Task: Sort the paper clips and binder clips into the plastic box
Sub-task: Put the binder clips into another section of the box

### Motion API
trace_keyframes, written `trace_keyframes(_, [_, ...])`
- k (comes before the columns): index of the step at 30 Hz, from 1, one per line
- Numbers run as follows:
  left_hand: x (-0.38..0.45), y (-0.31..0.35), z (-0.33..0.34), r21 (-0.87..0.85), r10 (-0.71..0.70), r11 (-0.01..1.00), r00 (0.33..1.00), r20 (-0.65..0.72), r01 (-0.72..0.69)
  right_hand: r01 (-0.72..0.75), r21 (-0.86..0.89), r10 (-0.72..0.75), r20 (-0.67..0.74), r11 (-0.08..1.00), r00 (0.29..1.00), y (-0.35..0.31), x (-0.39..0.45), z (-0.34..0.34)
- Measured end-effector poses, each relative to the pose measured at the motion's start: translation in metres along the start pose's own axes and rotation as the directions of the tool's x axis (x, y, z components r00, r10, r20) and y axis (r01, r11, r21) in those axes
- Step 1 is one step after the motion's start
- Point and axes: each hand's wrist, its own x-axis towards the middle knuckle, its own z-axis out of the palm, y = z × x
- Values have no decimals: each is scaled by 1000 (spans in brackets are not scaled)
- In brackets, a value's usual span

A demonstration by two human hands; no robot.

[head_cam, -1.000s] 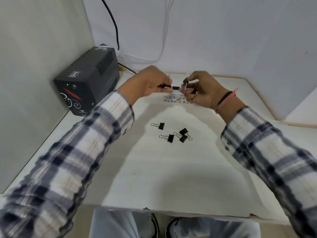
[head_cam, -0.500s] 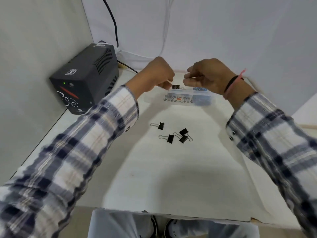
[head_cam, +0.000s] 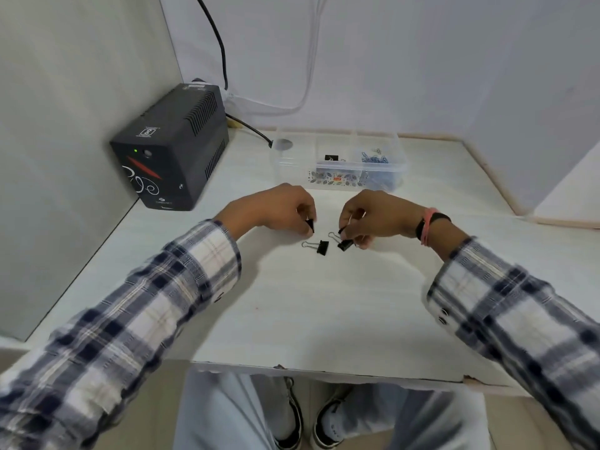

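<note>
Now L hand (head_cam: 276, 209) & R hand (head_cam: 373, 216) each pinch a binder clip (head_cam: 311, 224).

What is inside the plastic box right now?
The plastic box holds one black binder clip in its middle compartment and a heap of blue paper clips in the right one. The left compartment looks empty; glare obscures detail.

A single wide-angle view looks from the person's head, forward and steeply down over a white table (head_cam: 324, 319), close enough that both plaid sleeves fill the lower corners. It faces the far wall, with the black power unit (head_cam: 172, 147) at upper left and the plastic box (head_cam: 341, 157) near the top centre. The person's knees and shoes show below the table's near edge.
</note>
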Motion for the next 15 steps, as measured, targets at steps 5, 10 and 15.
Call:
trace_keyframes(5, [-16, 12, 8, 15, 59, 998, 996, 64, -60, 9, -197, -6, 18, 980, 1000, -5, -11, 5])
trace_keyframes(10, [-17, 18, 28, 83, 144, 987, 989, -35, -140, 61, -257, -89, -99, 964, 991, -10, -12, 20])
trace_keyframes(15, [-16, 14, 24, 30, 115, 993, 991, -70, -114, -9, -193, -40, -248, 981, 968, 2, -12, 20])
